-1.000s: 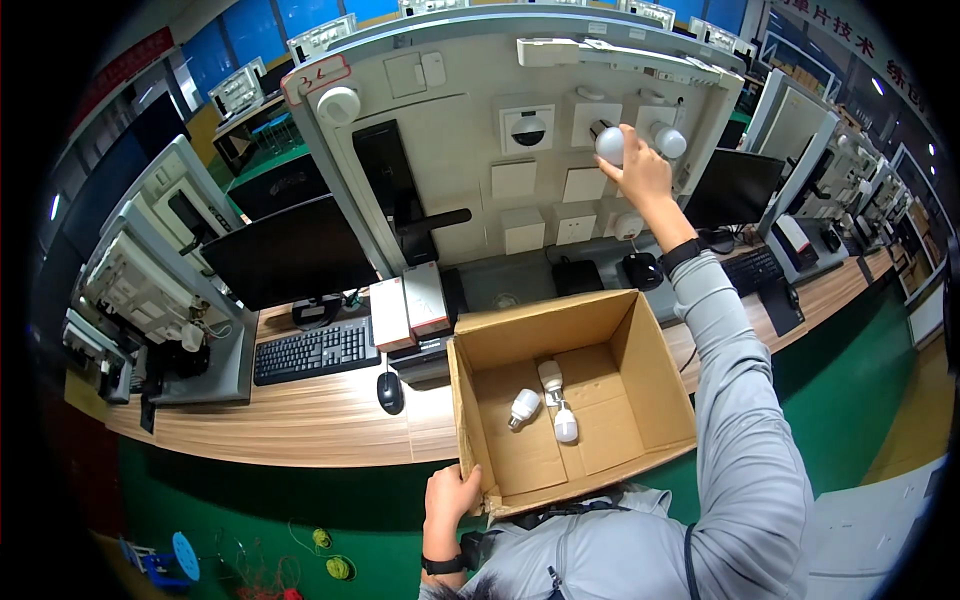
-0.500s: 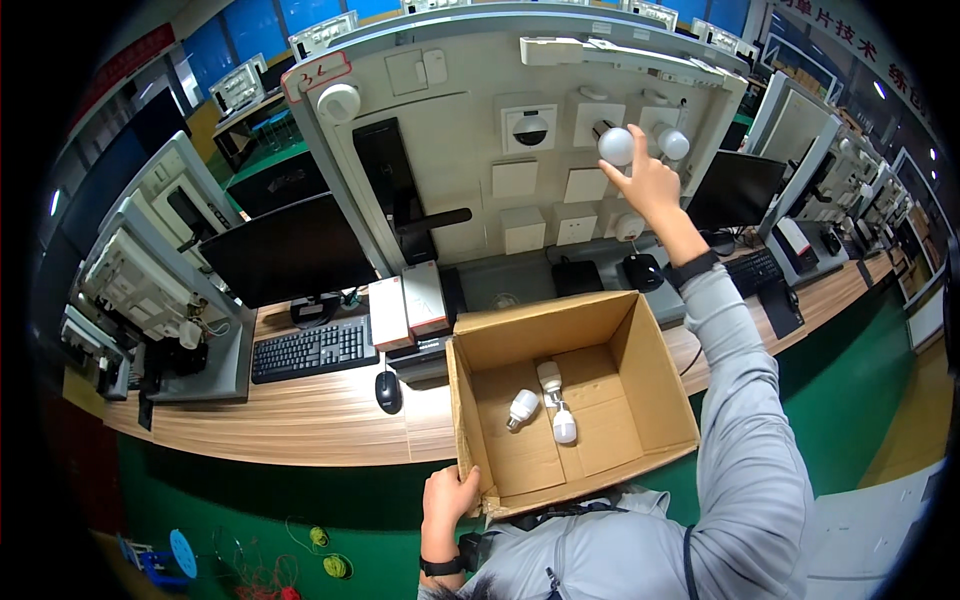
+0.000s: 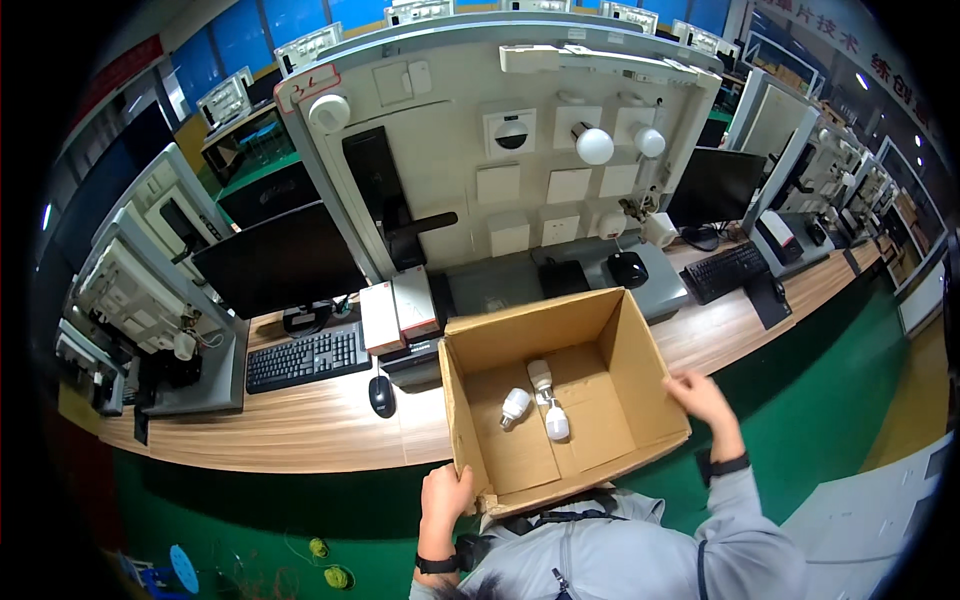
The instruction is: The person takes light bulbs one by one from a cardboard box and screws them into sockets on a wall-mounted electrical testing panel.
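An open cardboard box (image 3: 625,385) rests at the table's front edge, against my body. My left hand (image 3: 446,494) grips its near left corner, fingers closed over the rim. At the right wall, my right hand (image 3: 704,402) is closed on the upper edge, thumb and fingers pinching it. Three white light bulbs lie on the box floor: one bulb (image 3: 515,408) on the left, another bulb (image 3: 540,376) farther back, and a third bulb (image 3: 557,423) nearer me. On the upright panel (image 3: 455,150) beyond, a round white bulb (image 3: 594,147) sits in a socket beside a second bulb (image 3: 649,142).
Left of the box are a black mouse (image 3: 381,396), a keyboard (image 3: 310,357), a monitor (image 3: 280,258) and white boxes (image 3: 381,318). Right stand another monitor (image 3: 716,187) and keyboard (image 3: 724,272). The panel also carries a black door lock (image 3: 385,195) and several switch plates.
My right hand has left the round bulb on the panel and come down to the box's right edge. My left hand stays on the box corner. The view has shifted slightly.
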